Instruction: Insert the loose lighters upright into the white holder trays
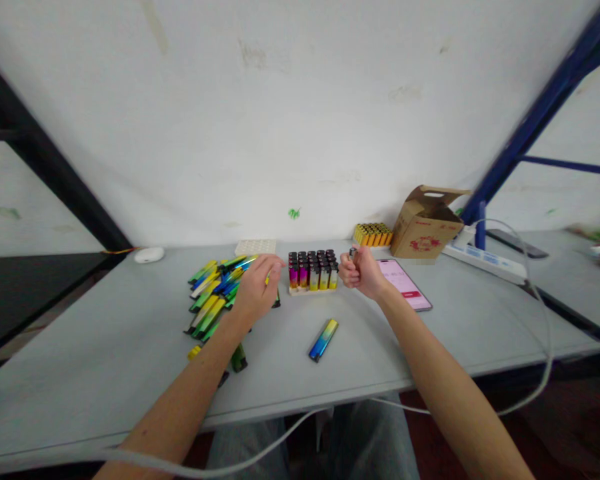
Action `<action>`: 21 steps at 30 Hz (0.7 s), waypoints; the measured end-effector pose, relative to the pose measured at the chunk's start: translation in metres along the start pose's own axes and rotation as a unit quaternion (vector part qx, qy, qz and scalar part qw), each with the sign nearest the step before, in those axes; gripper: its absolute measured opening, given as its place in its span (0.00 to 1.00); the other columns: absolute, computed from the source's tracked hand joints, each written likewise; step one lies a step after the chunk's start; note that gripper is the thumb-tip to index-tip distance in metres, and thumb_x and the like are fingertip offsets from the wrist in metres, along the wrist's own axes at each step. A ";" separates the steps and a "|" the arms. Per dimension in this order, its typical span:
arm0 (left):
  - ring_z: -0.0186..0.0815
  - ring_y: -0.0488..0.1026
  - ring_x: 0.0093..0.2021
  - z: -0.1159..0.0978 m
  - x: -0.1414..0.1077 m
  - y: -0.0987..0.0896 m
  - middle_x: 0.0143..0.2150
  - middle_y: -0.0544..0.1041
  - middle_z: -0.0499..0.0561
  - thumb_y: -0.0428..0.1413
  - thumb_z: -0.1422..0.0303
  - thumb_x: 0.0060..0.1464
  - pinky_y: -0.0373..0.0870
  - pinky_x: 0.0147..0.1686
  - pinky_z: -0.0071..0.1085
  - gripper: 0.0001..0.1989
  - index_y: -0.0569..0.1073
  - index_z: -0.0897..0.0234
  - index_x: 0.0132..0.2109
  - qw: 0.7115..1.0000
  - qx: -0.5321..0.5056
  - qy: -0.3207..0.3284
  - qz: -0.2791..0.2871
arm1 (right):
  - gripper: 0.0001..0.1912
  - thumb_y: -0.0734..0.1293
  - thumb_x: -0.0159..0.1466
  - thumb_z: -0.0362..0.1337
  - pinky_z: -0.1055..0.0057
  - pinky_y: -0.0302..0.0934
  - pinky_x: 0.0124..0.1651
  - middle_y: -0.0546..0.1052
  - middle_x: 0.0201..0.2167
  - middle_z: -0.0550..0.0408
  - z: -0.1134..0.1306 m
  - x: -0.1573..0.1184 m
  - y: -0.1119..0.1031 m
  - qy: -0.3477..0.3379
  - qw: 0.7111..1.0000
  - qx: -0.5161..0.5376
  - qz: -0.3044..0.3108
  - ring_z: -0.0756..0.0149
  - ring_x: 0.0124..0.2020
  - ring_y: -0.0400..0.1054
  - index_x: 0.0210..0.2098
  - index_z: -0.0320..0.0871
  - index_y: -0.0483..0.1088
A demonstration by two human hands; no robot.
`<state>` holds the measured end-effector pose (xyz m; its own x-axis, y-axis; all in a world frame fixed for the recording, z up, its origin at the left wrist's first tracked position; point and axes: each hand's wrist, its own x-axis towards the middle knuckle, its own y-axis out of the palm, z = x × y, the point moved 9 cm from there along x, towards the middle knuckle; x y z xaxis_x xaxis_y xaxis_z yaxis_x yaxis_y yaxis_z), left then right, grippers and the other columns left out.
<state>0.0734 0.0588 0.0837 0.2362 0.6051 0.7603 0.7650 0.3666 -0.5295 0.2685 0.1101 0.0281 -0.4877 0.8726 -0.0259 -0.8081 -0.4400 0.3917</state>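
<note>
Over the right side of a loose pile of lighters [213, 303], my left hand [257, 288] has its fingers curled. A bit of yellow shows between its thumb and fingers and a dark end below it, apparently a lighter; much of the grip is hidden. My right hand [359, 272] is closed in a fist around a lighter, whose metal top [352, 253] sticks up by the thumb. Between my hands a white tray [305, 291] holds rows of upright lighters [313, 270], purple and yellow with black tops. One blue-and-yellow lighter [324, 341] lies alone in front of the tray.
A pale tray with holes [255, 247] lies by the wall. Orange lighters [373, 234] stand beside a cardboard box [425, 230]. Right of my right hand are a lit phone [410, 290] and a power strip [490, 262]. A white case [149, 255] sits left; a cable [549, 333] hangs over the edge.
</note>
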 end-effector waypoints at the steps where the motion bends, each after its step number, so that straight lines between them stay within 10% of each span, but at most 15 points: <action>1: 0.40 0.73 0.46 0.000 0.000 0.000 0.41 0.76 0.56 0.41 0.65 0.68 0.69 0.50 0.38 0.17 0.73 0.64 0.42 1.000 0.000 0.002 0.000 | 0.24 0.57 0.61 0.54 0.79 0.37 0.14 0.46 0.12 0.67 -0.001 0.000 0.001 0.002 1.000 0.000 0.002 0.76 0.14 0.34 0.16 0.46 0.53; 11: 0.40 0.73 0.45 -0.002 0.002 -0.001 0.40 0.76 0.56 0.40 0.63 0.68 0.70 0.49 0.39 0.19 0.74 0.64 0.40 1.000 0.005 -0.003 -0.002 | 0.29 0.58 0.60 0.65 0.80 0.37 0.15 0.53 0.13 0.67 0.010 -0.006 0.009 -0.041 0.999 0.000 -0.015 0.77 0.12 0.42 0.23 0.45 0.58; 21: 0.41 0.73 0.45 0.001 0.000 -0.002 0.41 0.76 0.55 0.40 0.62 0.69 0.70 0.49 0.39 0.19 0.74 0.63 0.41 1.000 0.004 -0.011 -0.007 | 0.16 0.69 0.57 0.48 0.77 0.55 0.19 0.68 0.26 0.61 0.029 -0.013 0.021 -0.143 0.989 -0.010 -0.032 0.67 0.26 0.72 0.37 0.45 0.66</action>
<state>0.0715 0.0590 0.0848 0.2113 0.6154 0.7594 0.7631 0.3816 -0.5216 0.2680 0.0957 0.0633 -0.3240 0.9218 0.2127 -0.8424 -0.3835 0.3786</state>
